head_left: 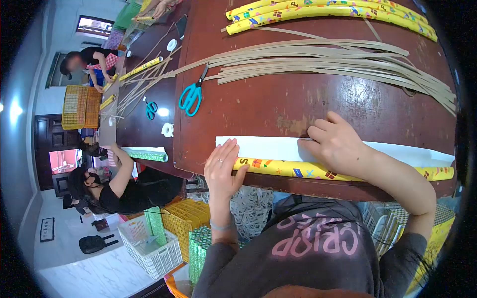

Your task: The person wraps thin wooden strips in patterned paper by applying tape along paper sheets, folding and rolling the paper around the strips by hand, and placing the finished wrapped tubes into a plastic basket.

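Note:
A roll of yellow patterned wrapping paper (278, 168) lies along the near table edge, its white underside (268, 148) partly unrolled behind it. My left hand (222, 166) rests on the paper's left end, fingers stretched flat and thumb against the yellow roll; a ring is on one finger. Farther right, my right hand (332, 144) is closed, its fingers curled over the white sheet and one digit touching it. Whatever those curled fingers may hold is hidden. Teal-handled scissors (191, 99) lie on the table beyond my left hand, with blades partly under the strips.
Long tan strips (318, 62) spread across the table behind the paper, and finished yellow rolls (333, 17) lie at the far edge. At left, another table holds scissors (151, 110) and tape (168, 130). Co-workers sit there. Baskets (151, 246) stand below.

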`<state>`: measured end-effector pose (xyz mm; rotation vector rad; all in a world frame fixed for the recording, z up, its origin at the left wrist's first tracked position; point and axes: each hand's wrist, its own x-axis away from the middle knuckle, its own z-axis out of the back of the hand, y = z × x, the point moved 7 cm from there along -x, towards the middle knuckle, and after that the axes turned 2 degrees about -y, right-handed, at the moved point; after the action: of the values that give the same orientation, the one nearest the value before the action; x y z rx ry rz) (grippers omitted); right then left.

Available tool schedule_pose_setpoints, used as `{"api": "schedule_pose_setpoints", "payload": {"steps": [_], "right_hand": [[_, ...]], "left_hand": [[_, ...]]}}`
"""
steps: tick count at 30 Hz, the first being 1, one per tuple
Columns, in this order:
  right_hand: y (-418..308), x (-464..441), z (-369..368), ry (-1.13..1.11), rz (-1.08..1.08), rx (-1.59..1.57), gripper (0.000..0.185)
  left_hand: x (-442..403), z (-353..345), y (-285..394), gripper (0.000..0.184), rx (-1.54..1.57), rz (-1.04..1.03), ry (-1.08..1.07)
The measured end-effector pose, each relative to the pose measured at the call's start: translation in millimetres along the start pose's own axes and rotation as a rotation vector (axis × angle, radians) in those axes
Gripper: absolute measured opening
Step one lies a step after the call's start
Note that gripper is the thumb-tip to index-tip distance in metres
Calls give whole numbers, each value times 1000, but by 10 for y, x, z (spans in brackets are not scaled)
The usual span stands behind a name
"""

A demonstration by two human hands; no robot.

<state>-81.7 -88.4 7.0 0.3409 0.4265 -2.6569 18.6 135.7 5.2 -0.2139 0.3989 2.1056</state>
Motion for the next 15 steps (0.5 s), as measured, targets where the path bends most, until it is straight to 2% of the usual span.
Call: {"api": "schedule_pose_setpoints", "payload": {"steps": [1,4,7,11,15], "right_hand": [[3,0,-1,4,0,0,27],[12,6,-9,1,-4,-16,27],[11,1,-22,-11,-2,-21,26],[5,-1,-25,-7,-6,-11,27],[6,5,-17,12,-4,-15,27]], "left_hand": [[15,-7,-25,44,-3,-2,0],[97,75,-156,25,-72,79,136],[108,135,-230,26,-112,192,174],[-5,83,22,28,-135,76,148],[39,3,-71,26,-64,143,120]]}}
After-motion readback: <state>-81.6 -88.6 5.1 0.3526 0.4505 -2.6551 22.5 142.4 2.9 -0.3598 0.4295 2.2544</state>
